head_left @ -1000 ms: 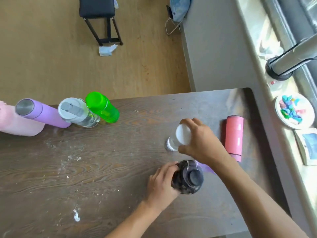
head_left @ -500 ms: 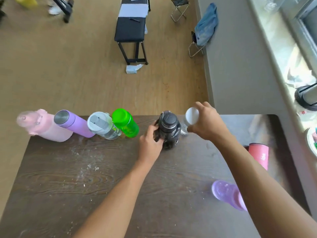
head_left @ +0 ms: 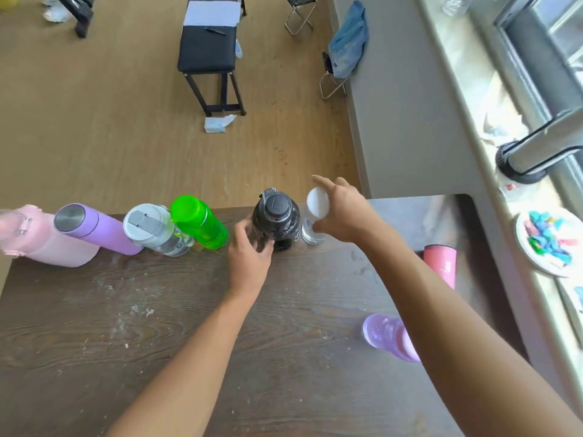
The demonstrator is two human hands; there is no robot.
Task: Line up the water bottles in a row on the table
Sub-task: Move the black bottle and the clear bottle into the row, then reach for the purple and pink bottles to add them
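Since a second ago, my left hand (head_left: 249,260) gripping the black bottle (head_left: 277,220) and right hand (head_left: 342,212) gripping the white-capped bottle (head_left: 317,205) have carried both to the row; release pending.

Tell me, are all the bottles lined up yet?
Not yet. Four stand along the far edge: pink, purple, clear grey-lidded, green. The left hand holds the black bottle, the right hand the white-capped one. A pink tumbler and lilac bottle wait.
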